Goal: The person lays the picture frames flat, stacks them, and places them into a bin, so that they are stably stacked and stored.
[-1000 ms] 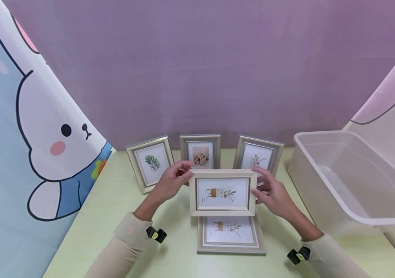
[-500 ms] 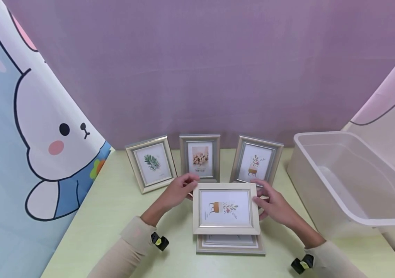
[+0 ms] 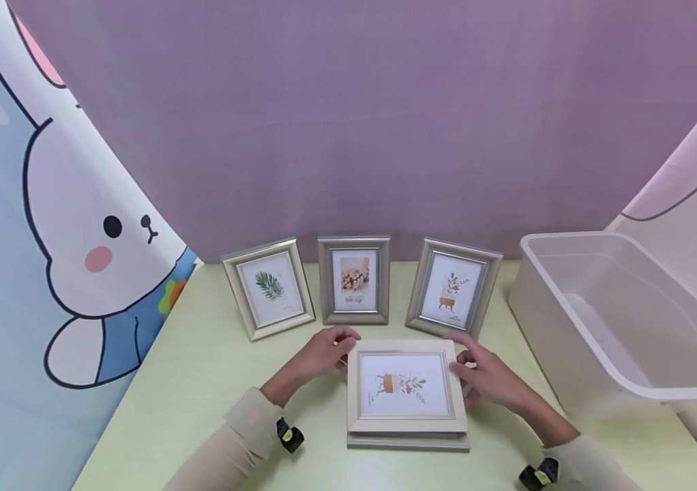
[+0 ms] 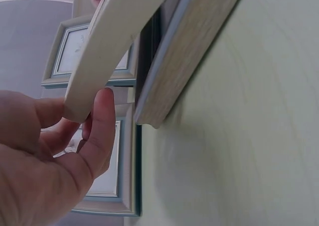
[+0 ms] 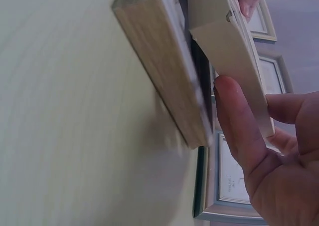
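Observation:
A cream picture frame (image 3: pixel 406 424) with a plant-pot print lies sideways over a wood-toned picture frame (image 3: pixel 408 443) that rests flat on the table. My left hand (image 3: pixel 320 354) pinches the cream frame near its far left corner. At the far right corner my right hand (image 3: pixel 486 372) grips it between thumb and fingers. Both wrist views show a dark gap between the cream frame's side (image 4: pixel 107 46) and the lower frame's side (image 5: pixel 164 69). Most of the lower frame is hidden; its near edge sticks out.
Behind my hands stand three picture frames: a leaf print (image 3: pixel 270 290), a flower photo (image 3: pixel 354 280) and a plant-pot print (image 3: pixel 454 286). To the right is a big beige plastic bin (image 3: pixel 545 327). A purple backdrop (image 3: pixel 348 123) rises behind the pale green table (image 3: pixel 213 382).
Both hands have lowered the cream frame toward me, and it has tipped flatter over the lower frame, now covering nearly all of it. The standing frames behind have come into fuller view.

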### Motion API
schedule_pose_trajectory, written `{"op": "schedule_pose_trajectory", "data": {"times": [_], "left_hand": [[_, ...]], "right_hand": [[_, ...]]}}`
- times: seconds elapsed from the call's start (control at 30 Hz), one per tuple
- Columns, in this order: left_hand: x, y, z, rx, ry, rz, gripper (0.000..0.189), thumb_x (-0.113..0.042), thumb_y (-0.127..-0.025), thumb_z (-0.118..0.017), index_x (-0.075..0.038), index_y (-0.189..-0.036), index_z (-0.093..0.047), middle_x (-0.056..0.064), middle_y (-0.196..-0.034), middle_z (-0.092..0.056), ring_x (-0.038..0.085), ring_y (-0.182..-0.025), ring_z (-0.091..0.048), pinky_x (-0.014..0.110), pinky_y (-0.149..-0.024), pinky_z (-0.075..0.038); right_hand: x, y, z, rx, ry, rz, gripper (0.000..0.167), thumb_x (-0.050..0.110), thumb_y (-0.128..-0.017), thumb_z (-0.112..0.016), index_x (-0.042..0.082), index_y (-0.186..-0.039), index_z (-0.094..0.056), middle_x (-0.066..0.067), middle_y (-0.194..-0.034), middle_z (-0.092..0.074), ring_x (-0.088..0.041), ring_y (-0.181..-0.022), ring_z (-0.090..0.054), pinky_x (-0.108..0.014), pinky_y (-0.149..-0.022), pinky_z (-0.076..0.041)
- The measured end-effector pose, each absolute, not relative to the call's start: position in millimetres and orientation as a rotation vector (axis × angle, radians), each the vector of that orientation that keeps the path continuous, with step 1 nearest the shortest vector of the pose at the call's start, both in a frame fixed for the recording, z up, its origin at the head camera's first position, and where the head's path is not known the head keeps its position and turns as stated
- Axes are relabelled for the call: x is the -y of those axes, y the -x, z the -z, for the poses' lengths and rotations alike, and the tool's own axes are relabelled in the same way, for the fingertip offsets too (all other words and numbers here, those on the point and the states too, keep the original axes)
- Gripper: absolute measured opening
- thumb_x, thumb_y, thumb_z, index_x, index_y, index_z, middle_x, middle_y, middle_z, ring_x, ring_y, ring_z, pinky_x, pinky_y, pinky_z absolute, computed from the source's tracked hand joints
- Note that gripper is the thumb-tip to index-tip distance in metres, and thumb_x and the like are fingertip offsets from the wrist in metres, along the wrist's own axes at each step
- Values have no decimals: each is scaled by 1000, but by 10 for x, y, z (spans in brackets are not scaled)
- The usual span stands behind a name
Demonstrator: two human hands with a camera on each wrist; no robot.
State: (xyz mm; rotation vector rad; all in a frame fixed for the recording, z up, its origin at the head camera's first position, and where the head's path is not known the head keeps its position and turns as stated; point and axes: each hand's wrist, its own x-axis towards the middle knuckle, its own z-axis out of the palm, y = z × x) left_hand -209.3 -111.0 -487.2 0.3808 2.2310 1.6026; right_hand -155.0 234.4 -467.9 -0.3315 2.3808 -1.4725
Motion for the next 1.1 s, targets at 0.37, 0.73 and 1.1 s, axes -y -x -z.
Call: {"op": "schedule_pose_trajectory", "data": {"times": [0.37,0.73,1.1], "left_hand": [[1049,2061,4936,-2231,-296,-1573,24,-14,-106,-52,1,-120,-64,9,-92,-60,16,-78,-64,30,-69,-62],[1024,2050,5022,-2304,-280,-1449,22,-18,-104,-54,-4,-112,-68,5,-80,-63,14,-69,-62,30,-65,-58],[1015,2040,5038,-2360,-265,-1427,21,-20,-104,-57,-6,-109,-72,3,-86,-70,11,-71,-64,27,-64,-57]], "right_hand": [[-2305,1526,4730,-2532,322,1329,53,5,-103,-53,7,-152,-33,-13,-88,-61,-20,-68,-64,-37,-56,-60],[-2256,1489,4787,-2635,166,1304,45,7,-98,-62,5,-141,-49,-16,-104,-61,-19,-84,-64,-31,-61,-59],[-2239,1487,4840,-2604,125,1316,42,5,-95,-65,2,-136,-53,-21,-117,-62,-21,-87,-67,-31,-63,-60]]}}
